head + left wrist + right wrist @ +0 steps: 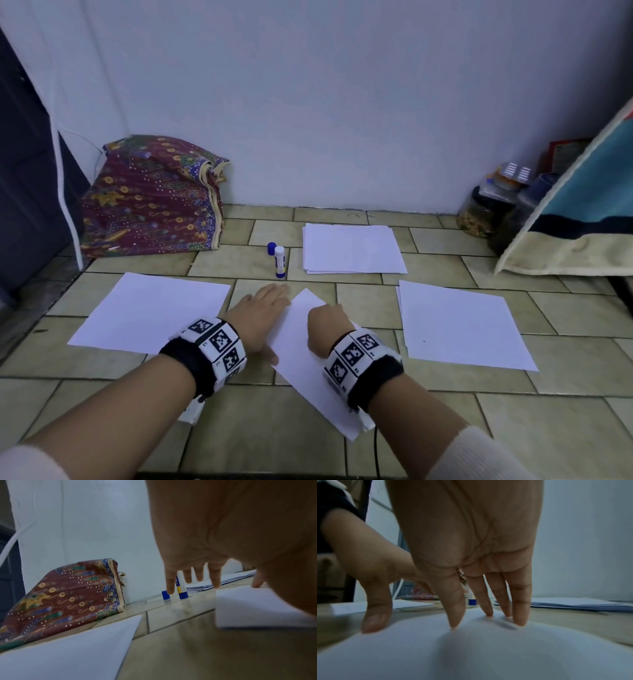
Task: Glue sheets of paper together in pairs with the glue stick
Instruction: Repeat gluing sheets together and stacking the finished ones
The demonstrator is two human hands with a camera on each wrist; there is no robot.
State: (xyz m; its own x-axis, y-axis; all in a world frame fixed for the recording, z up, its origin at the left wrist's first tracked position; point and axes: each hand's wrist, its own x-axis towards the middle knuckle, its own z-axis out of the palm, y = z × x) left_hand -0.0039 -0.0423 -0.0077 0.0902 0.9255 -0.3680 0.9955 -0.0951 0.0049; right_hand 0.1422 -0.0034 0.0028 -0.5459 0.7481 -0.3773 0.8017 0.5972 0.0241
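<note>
— Where the floor (pixel 445 428) is tiled, what is seen between the hands?

— A skewed sheet (pixel 301 342) is laid there, one corner turned toward the wall. The right hand (pixel 325 329) is set on it, fingers (pixel 520 608) extended and slightly spread, tips pressed down on the paper, the thumb lowered at its near edge. Nothing is pinched.

— And the left hand (pixel 260 318)?

— It is held flat just left of the sheet, fingers straight and a little apart, the thumb side met by the paper's left edge. From the left wrist view the fingers (pixel 170 582) are seen hanging above the tiles; whether the floor is touched cannot be told.

— Where is the glue stick (pixel 280 262)?

— It is stood upright beyond the left hand's fingertips, near but apart from them, uncapped. Its blue cap (pixel 271 248) is set just beside it, on the wall side.

— What other paper is laid out?

— A stack (pixel 352 250) is placed right of the glue stick, toward the wall. A single sheet (pixel 154 311) is spread left of the left hand, and more sheets (pixel 459 325) are piled right of the right hand, well apart from it.

— Anything else?

— A patterned cloth bundle (pixel 150 198) is propped against the wall at the far left, and jars (pixel 486 212) are kept at the far right.
</note>
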